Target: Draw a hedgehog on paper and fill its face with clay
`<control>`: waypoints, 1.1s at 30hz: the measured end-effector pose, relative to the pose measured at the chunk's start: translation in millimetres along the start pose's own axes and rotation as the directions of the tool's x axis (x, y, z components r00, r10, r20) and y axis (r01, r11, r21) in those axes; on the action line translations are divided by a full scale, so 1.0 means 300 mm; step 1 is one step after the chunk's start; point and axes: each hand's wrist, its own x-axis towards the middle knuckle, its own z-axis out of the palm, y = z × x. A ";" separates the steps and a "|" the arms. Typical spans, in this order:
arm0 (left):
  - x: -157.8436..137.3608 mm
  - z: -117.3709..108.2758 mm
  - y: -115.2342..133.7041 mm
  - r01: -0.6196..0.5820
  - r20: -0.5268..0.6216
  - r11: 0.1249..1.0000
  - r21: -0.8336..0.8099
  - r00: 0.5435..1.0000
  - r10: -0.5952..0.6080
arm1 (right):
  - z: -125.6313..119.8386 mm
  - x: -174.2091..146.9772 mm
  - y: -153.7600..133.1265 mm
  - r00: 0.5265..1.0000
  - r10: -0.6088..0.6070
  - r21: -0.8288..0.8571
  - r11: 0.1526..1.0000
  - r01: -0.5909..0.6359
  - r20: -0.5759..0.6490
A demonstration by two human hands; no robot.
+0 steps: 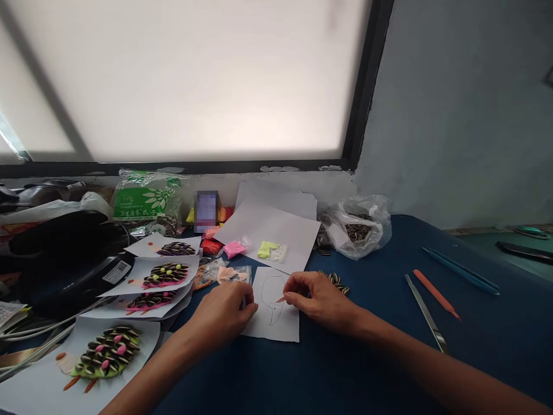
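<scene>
Right hand [314,297] lower center: thumb and index pinched, looks like on a small peach sliver [280,299], over the outline drawing sheet [289,329]. Left hand [231,308] at sheet's left edge, fingers loosely curled; can't tell if it's gripping anything.

Ahead of me, a pale, backlit window panel [216,80] in a dark frame [370,75] spans the far side at left and centre, adjoining a dim grey wall [458,115] at right, with a blue table [375,271] positioned below.
</scene>
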 end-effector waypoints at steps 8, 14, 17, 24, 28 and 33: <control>0.077 -0.027 0.073 -0.051 0.259 0.891 -0.452 0.948 0.186 | 0.010 -0.002 0.004 0.999 -0.034 0.046 0.998 0.035 -0.011; 0.131 -0.032 0.052 -0.072 0.318 0.864 -0.499 0.912 0.260 | 0.020 -0.003 0.005 0.997 -0.056 0.108 0.992 0.061 -0.052; 0.131 -0.045 0.052 -0.072 0.349 0.850 -0.522 0.891 0.290 | 0.027 -0.004 0.007 0.994 -0.058 0.097 0.993 0.066 -0.088; 0.129 -0.048 0.050 -0.071 0.329 0.873 -0.482 0.909 0.255 | 0.046 -0.007 0.004 0.977 -0.107 -0.001 0.994 0.109 -0.184; 0.135 -0.048 0.044 -0.060 0.330 0.877 -0.477 0.912 0.242 | 0.048 -0.007 0.014 0.957 -0.226 -0.073 0.974 0.216 -0.183; 0.136 -0.051 0.035 -0.001 0.381 0.771 -0.636 0.869 0.315 | 0.042 -0.009 0.022 0.914 -0.376 -0.253 0.909 0.331 -0.153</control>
